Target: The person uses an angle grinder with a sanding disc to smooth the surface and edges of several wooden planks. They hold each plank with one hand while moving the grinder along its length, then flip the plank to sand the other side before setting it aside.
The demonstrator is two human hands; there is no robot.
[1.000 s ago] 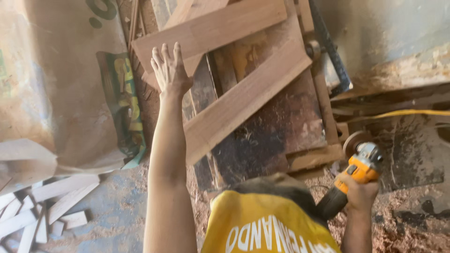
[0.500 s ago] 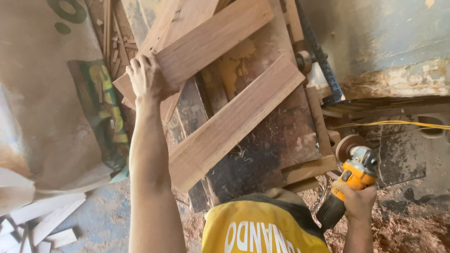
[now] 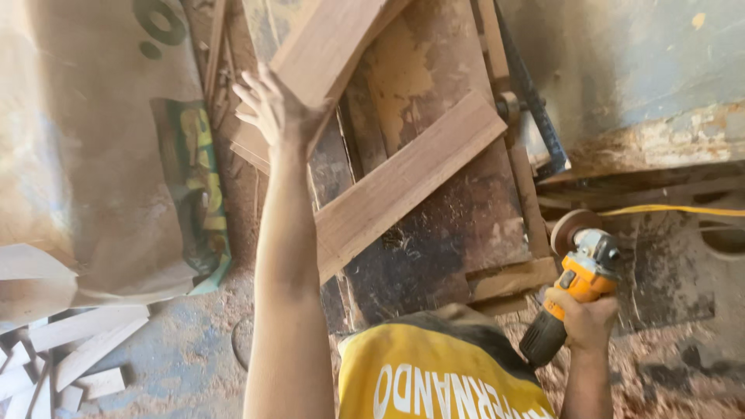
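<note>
Tilted brown wooden board [image 3: 326, 58]; yellow angle grinder [image 3: 578, 291], disc up.

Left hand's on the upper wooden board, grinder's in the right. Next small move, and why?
Probably shift the upper flat brown wooden board to settle it first. The left hand grips its lower edge while it lies skewed over the bench, and the right hand holds the orange angle grinder well clear of the wood.
</note>
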